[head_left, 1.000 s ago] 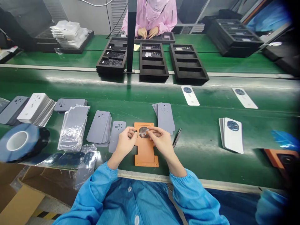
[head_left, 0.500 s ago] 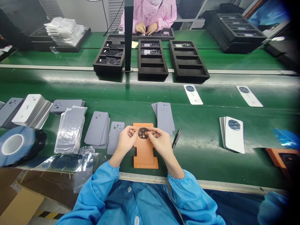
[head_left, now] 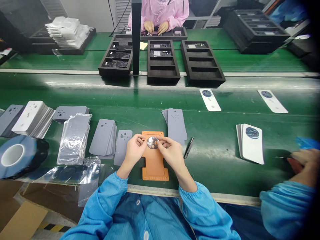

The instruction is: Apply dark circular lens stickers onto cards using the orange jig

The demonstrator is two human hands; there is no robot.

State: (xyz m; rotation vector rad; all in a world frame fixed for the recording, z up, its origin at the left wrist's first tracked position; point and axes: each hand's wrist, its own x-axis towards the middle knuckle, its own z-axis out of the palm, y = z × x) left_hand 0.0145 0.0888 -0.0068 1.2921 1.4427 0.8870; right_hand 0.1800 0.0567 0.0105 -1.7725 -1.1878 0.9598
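Pinched at its edges between both hands is a round, shiny disc with several holes (head_left: 152, 143), like a phone camera-area sticker. My left hand (head_left: 135, 149) grips its left edge, and my right hand (head_left: 172, 150) grips its right edge. Under them lies an orange fixture plate (head_left: 154, 163) with notched sides; the disc is over its upper end, and I cannot tell whether it touches. Left of my left hand is a grey phone-back-shaped sheet with holes (head_left: 123, 146). Tweezers (head_left: 189, 147) lie beside my right hand, near a stack of grey sheets (head_left: 176, 126).
Grey stacks (head_left: 102, 136), a plastic-wrapped stack (head_left: 75, 140) and a blue film roll (head_left: 31, 153) fill the left. White panels with dark discs (head_left: 253, 146) lie right, near a co-worker's hand (head_left: 306, 158). Black trays (head_left: 163, 75) stand across the back, before a person in pink (head_left: 160, 13).
The disc has tilted between my fingers, turning from dark to shiny. At the right, a co-worker's hand and blue sleeve have come into view over an orange plate.
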